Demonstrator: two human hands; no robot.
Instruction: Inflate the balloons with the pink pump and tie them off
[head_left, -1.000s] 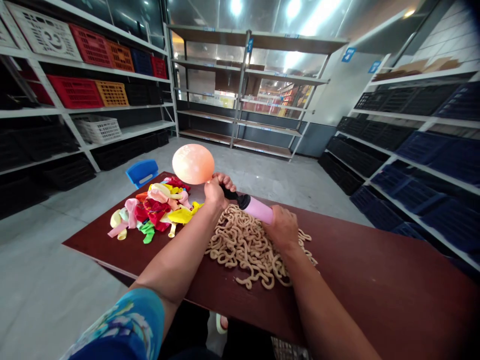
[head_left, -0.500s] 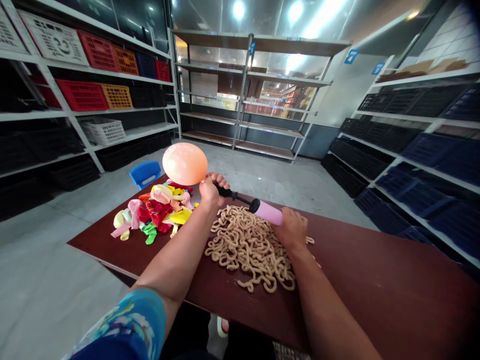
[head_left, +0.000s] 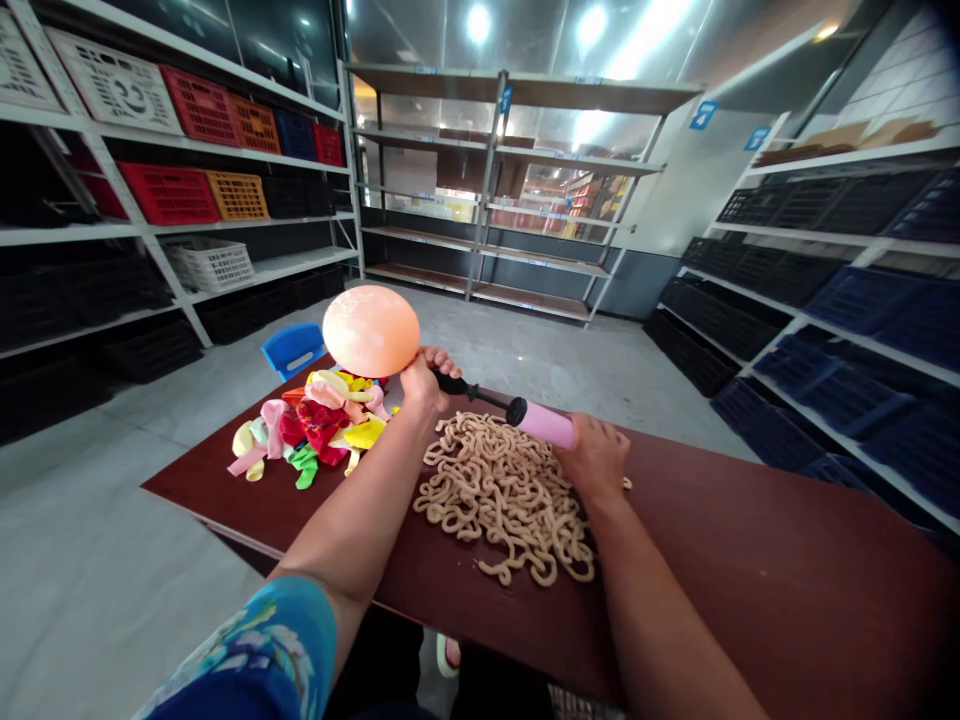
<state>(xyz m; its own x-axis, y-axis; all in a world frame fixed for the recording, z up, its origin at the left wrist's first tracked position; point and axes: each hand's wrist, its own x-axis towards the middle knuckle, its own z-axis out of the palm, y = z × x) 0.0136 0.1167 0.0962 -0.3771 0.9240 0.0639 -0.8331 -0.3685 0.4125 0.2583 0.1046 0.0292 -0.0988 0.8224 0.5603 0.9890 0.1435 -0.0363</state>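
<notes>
A peach-coloured inflated balloon [head_left: 371,331] sits above the far left of the table, its neck hidden at my left hand [head_left: 424,382]. That hand is closed around the black end of a hand balloon pump [head_left: 547,425]. My right hand [head_left: 596,458] wraps the pump's pink barrel, and a stretch of black rod shows between the two hands. Below the pump lies a heap of beige, rope-like curled pieces [head_left: 502,490]. Left of my forearm is a pile of limp, uninflated balloons [head_left: 319,425] in red, yellow, pink and green.
The dark red-brown table [head_left: 720,560] stretches to the right. A blue chair [head_left: 292,350] stands behind its far left corner. Shelves with coloured crates [head_left: 169,193] line the left, dark crates [head_left: 795,360] the right, and a metal rack [head_left: 491,180] stands at the back.
The balloon looks slightly larger. My right hand has shifted a little to the right with the pump's barrel. My left hand stays at the balloon's neck.
</notes>
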